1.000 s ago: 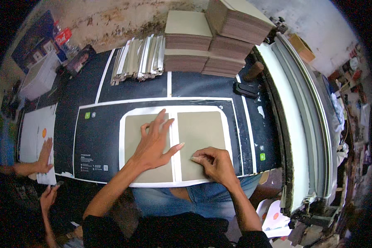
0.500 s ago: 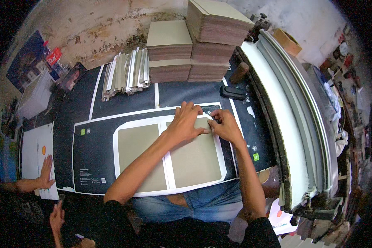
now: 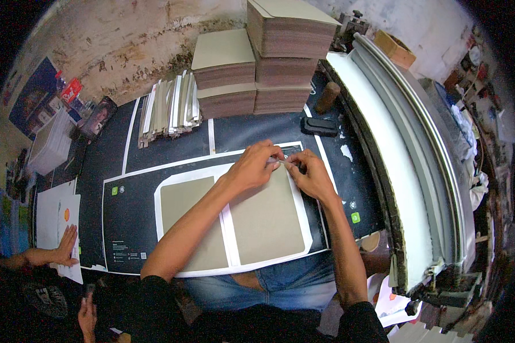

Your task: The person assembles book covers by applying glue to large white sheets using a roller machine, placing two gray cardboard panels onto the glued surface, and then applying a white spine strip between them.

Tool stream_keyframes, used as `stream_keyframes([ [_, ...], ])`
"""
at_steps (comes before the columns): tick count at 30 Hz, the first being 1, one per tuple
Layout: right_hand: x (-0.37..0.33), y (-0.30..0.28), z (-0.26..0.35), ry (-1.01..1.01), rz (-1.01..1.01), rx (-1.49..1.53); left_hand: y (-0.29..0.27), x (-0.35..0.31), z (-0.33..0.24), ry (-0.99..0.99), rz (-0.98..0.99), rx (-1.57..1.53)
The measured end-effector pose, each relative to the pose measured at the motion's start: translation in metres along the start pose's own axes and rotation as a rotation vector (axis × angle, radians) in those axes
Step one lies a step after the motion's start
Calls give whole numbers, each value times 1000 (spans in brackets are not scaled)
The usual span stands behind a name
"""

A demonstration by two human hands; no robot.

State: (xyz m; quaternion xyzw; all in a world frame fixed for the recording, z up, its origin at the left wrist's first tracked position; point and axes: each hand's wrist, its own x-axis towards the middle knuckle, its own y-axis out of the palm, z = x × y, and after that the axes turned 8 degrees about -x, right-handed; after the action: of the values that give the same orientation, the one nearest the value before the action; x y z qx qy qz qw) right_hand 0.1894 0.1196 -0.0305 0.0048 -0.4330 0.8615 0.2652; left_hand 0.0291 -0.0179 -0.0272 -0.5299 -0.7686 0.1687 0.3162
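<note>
A white sheet (image 3: 229, 242) with clipped corners lies on the table, bearing a left grey-brown board (image 3: 187, 201) and a right one (image 3: 269, 220), a white gap between them. My left hand (image 3: 258, 166) reaches across both boards to the far right corner, its thumb and fingers closed. My right hand (image 3: 310, 174) meets it there, closed in a pinch. Between the fingertips shows a small pale strip (image 3: 277, 161); whether it is the sheet's own edge or a loose piece I cannot tell. My left forearm hides part of both boards.
Tall stacks of grey-brown boards (image 3: 226, 71) and a pile of narrow strips (image 3: 169, 111) stand behind. A black oblong object (image 3: 319, 127) lies right of them. A long rounded machine part (image 3: 406, 166) borders the right. At the left, another person's hand (image 3: 67, 248) rests on white printed sheets (image 3: 54, 211).
My left hand's fingers have drawn from lying over the board into a grip at the corner, close to my right hand. The other person's hand and printed sheet have shifted slightly.
</note>
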Motion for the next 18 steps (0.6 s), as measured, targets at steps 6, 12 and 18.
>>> stream_keyframes([
  [6,-7,2,4,-19,-79,7,5,-1,-8,95,-49,65],
  [12,-7,7,4,-114,-176,-67,9,-8,-4,237,-20,313],
  [18,-6,12,0,-90,-180,-47,7,-14,-2,290,13,410],
])
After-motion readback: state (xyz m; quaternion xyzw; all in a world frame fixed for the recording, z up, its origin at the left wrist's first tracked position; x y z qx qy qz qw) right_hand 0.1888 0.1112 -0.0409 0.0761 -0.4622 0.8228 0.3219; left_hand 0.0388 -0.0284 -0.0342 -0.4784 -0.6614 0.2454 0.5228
